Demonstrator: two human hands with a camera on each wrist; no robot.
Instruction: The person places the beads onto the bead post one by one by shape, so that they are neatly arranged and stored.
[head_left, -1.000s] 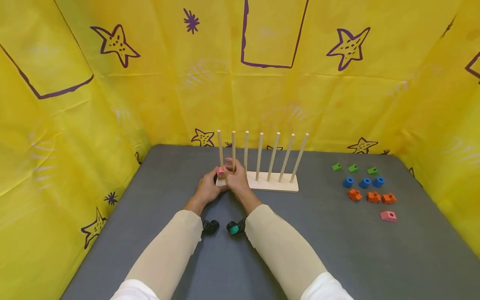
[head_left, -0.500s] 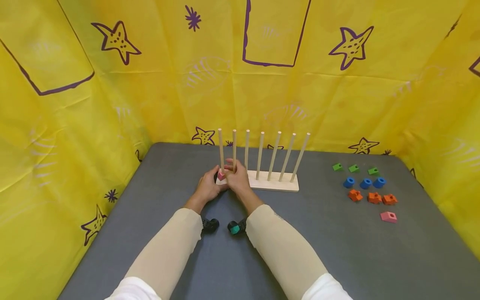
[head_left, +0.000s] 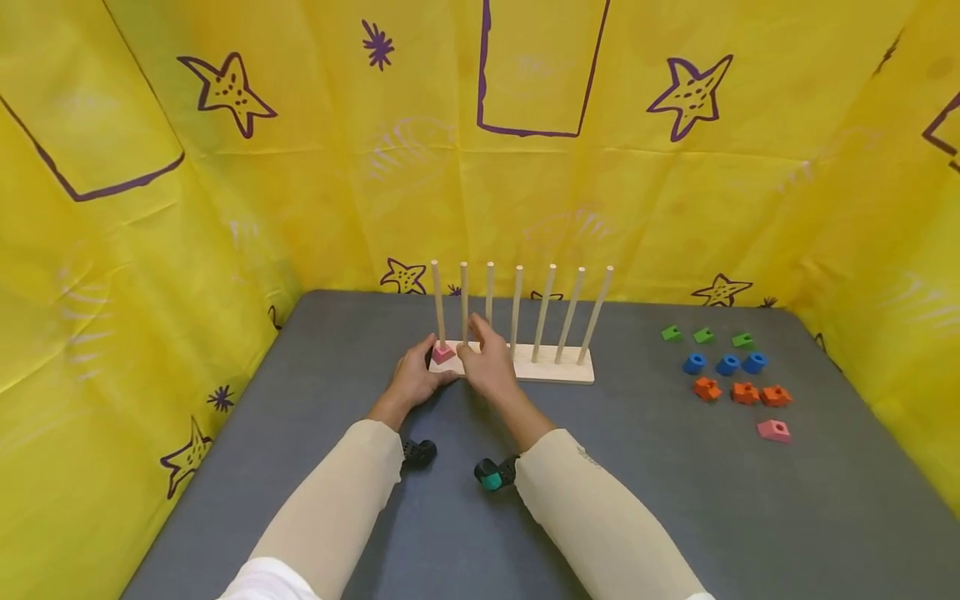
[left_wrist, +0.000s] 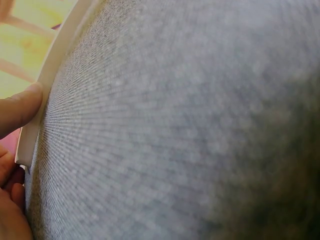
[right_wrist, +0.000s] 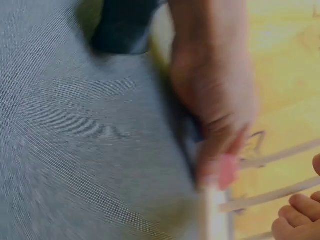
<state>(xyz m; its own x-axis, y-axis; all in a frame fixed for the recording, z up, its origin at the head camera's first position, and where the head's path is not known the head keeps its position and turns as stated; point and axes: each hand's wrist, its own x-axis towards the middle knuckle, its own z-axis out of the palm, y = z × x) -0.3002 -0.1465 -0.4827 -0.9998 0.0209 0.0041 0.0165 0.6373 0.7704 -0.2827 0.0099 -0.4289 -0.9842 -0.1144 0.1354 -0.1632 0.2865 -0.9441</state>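
One rack, seven pegs; one pink block on leftmost. Left hand grips left end; right hand loose, empty. Right: three green blocks, three blue cylinders, three orange blocks, second pink block.

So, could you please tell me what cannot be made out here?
- Head view: the third peg's foot, hidden behind the right hand; the mark on the right sleeve, too small to read.
- Left wrist view: most of the left hand, cut off by the left edge.
- Right wrist view: the held-end pink block's exact outline, blurred.
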